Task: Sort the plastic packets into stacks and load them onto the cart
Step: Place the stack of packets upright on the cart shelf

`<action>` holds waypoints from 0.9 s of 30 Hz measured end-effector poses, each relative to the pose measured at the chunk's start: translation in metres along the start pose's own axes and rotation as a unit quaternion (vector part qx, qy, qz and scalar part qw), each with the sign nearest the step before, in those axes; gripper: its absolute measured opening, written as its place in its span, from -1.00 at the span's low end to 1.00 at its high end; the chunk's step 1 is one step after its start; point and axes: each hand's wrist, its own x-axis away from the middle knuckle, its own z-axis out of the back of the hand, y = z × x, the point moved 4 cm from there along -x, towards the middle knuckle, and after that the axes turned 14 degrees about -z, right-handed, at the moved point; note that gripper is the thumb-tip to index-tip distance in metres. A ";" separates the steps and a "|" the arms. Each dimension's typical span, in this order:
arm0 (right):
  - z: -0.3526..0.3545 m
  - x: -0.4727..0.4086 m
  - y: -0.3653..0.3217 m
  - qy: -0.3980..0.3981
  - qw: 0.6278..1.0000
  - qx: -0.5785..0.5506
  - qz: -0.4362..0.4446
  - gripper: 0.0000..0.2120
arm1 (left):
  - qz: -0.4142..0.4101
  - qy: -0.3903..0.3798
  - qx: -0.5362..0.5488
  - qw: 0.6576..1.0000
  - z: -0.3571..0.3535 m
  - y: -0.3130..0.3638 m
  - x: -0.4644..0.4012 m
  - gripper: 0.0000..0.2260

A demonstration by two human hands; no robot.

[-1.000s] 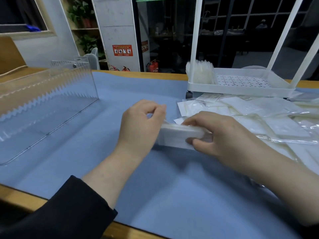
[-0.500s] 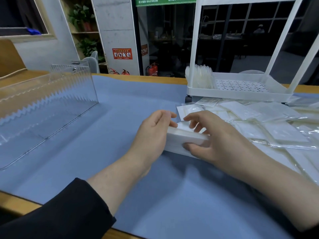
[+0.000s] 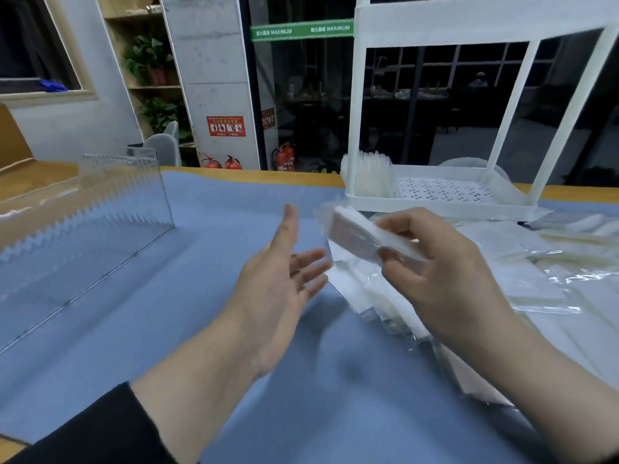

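A blue mat covers a wooden table, whose bare edge shows along the far side and at the near left corner. On the left of the mat stands a clear acrylic box with zigzag-cut edges. At the far right sits a white cart with a perforated tray; a row of packets stands upright in the tray's left end. Loose packets lie spread over the right side of the mat, in front of the cart. Beyond the table are a concrete pillar, a wooden shelf with potted plants, red fire extinguishers on the floor, and dark glass panes. The left hand is raised above the mat with palm turned inward, fingers straight and spread, holding nothing and touching nothing. The right hand grips a stack of packets, thumb under and fingers over, lifted clear of the mat and tilted, just in front of the cart. The two hands are apart. A green strip on the glass reads "MAXIMUM" twice beside characters too small to read; a red sign on the pillar is illegible.
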 end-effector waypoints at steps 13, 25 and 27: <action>0.003 -0.006 0.012 -0.153 0.983 0.103 0.007 -0.68 | 0.077 -0.065 0.039 0.994 -0.072 -0.023 -0.033 -0.55; 0.116 -0.052 0.120 0.052 0.881 0.292 -0.368 -0.47 | -0.003 -0.156 -0.178 0.971 -0.067 -0.042 -0.034 -0.70; 0.111 -0.053 0.131 0.046 0.861 0.334 -0.381 -0.38 | -0.005 -0.145 -0.181 0.973 -0.066 -0.042 -0.035 -0.81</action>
